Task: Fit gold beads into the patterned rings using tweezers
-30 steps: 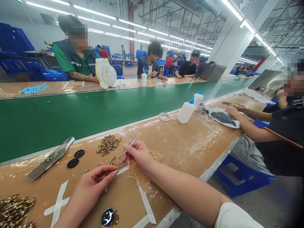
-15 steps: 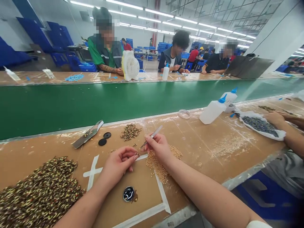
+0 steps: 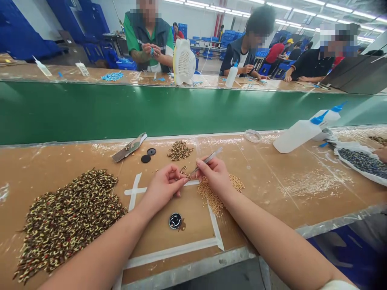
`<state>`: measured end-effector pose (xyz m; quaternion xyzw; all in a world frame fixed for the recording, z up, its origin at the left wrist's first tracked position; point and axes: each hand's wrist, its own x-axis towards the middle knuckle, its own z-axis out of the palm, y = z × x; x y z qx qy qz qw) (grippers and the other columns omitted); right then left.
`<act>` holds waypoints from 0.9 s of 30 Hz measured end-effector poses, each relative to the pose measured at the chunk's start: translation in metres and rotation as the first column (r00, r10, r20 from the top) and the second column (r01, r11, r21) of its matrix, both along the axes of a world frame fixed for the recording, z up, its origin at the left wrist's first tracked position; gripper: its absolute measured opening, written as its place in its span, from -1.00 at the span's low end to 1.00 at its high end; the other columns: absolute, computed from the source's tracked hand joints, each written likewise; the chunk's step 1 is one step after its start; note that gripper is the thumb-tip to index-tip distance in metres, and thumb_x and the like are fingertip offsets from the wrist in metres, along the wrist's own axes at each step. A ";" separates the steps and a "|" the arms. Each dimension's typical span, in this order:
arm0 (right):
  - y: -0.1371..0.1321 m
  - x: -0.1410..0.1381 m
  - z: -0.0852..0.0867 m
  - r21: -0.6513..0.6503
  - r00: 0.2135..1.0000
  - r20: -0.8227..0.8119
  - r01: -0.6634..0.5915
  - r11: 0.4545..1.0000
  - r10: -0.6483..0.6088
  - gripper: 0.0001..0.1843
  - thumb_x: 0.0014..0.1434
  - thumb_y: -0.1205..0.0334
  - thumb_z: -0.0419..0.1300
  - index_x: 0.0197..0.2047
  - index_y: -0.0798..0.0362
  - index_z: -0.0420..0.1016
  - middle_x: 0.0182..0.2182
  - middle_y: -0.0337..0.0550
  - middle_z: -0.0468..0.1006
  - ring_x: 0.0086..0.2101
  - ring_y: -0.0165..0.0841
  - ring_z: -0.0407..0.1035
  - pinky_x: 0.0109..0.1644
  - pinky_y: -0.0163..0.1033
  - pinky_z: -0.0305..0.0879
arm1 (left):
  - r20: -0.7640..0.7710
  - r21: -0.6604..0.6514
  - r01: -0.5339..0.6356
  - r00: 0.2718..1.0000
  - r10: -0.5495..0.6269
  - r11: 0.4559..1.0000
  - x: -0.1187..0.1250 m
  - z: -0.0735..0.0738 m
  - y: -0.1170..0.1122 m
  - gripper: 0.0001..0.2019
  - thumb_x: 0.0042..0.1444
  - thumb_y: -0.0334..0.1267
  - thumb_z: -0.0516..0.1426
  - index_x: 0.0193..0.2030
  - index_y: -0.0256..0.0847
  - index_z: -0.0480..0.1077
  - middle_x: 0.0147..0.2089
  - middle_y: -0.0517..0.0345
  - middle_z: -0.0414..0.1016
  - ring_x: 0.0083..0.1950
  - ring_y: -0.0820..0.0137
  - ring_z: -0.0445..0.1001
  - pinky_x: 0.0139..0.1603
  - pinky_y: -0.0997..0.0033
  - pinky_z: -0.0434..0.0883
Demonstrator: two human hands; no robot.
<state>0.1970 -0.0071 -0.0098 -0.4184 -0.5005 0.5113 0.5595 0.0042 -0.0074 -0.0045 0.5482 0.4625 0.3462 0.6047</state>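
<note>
My left hand (image 3: pixel 165 187) is closed in a pinch on a tiny brown-and-gold piece at its fingertips. My right hand (image 3: pixel 215 175) grips metal tweezers (image 3: pixel 206 160), whose tip meets that piece. Both hands hover over the brown worktable (image 3: pixel 272 189), inside a square marked with white tape (image 3: pixel 175 251). A heap of small tan beads (image 3: pixel 213 193) lies just under my right wrist. A small heap of finished gold-brown pieces (image 3: pixel 180 150) sits beyond my hands. A large pile of dark patterned pieces (image 3: pixel 69 219) spreads to the left. A black round lid (image 3: pixel 175 221) lies in front of my left hand.
Two black discs (image 3: pixel 148 155) and a metal strip (image 3: pixel 129 147) lie at the back. White squeeze bottles (image 3: pixel 298 133) and a clear ring (image 3: pixel 252 135) stand right. A green conveyor belt (image 3: pixel 151 110) runs behind. Other people work opposite, by a white fan (image 3: pixel 183 61). Dark beads on a sheet (image 3: pixel 359 161) lie far right.
The view has swung left and down, bringing the large patterned pile into sight. My two hands have drawn together, and the tweezer tip now meets the piece in my left fingers.
</note>
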 end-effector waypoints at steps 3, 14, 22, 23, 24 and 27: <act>0.000 0.000 -0.001 -0.013 1.000 0.026 0.004 1.000 -0.003 -0.65 0.27 -0.05 0.31 -0.36 0.04 0.46 -0.59 -0.28 0.53 -0.61 -0.45 0.37 -0.45 -0.28 0.35 | 0.001 0.003 0.003 1.000 -0.003 1.000 -0.001 0.000 0.000 -0.58 0.09 -0.10 0.33 -0.31 -0.15 0.12 -0.22 0.19 0.59 -0.57 0.61 0.38 -0.56 0.57 0.31; 0.002 -0.001 0.002 -0.040 0.997 0.068 0.035 0.999 -0.032 -0.63 0.23 -0.07 0.34 -0.39 0.04 0.47 -0.61 -0.28 0.51 -0.64 -0.47 0.34 -0.52 -0.30 0.31 | 0.014 0.016 -0.009 1.000 0.009 1.000 -0.001 -0.002 0.001 -0.55 0.09 -0.13 0.34 -0.35 -0.15 0.07 -0.22 0.17 0.62 -0.60 0.63 0.33 -0.57 0.56 0.26; 0.002 -0.001 -0.001 -0.051 0.997 0.077 0.029 0.998 -0.025 -0.62 0.22 -0.09 0.34 -0.39 0.05 0.46 -0.61 -0.27 0.52 -0.65 -0.46 0.34 -0.53 -0.31 0.29 | 0.006 0.023 -0.029 1.000 0.029 0.999 0.000 0.002 0.000 -0.56 0.09 -0.13 0.34 -0.37 -0.16 0.09 -0.23 0.16 0.63 -0.59 0.64 0.30 -0.57 0.56 0.25; 0.002 -0.001 -0.001 -0.052 0.997 0.077 0.027 0.998 -0.023 -0.62 0.22 -0.09 0.34 -0.39 0.05 0.46 -0.61 -0.27 0.52 -0.65 -0.46 0.34 -0.53 -0.31 0.28 | 0.005 0.022 -0.029 1.000 0.029 0.999 0.000 0.003 0.000 -0.56 0.09 -0.14 0.34 -0.38 -0.16 0.09 -0.23 0.15 0.63 -0.59 0.63 0.31 -0.56 0.56 0.25; 0.002 -0.001 -0.001 -0.053 0.997 0.078 0.025 0.998 -0.021 -0.62 0.22 -0.09 0.34 -0.39 0.05 0.46 -0.61 -0.27 0.52 -0.65 -0.46 0.34 -0.53 -0.31 0.28 | 0.004 0.022 -0.030 1.000 0.030 0.999 0.000 0.003 0.000 -0.56 0.08 -0.14 0.34 -0.38 -0.16 0.09 -0.23 0.15 0.63 -0.59 0.63 0.31 -0.56 0.56 0.25; 0.003 -0.001 -0.001 -0.055 0.997 0.079 0.022 0.998 -0.018 -0.62 0.23 -0.08 0.34 -0.38 0.05 0.46 -0.60 -0.26 0.53 -0.65 -0.46 0.35 -0.53 -0.31 0.28 | 0.006 0.024 -0.027 1.000 0.026 0.999 0.000 0.003 0.001 -0.55 0.08 -0.14 0.34 -0.39 -0.16 0.08 -0.24 0.15 0.63 -0.58 0.63 0.31 -0.56 0.56 0.26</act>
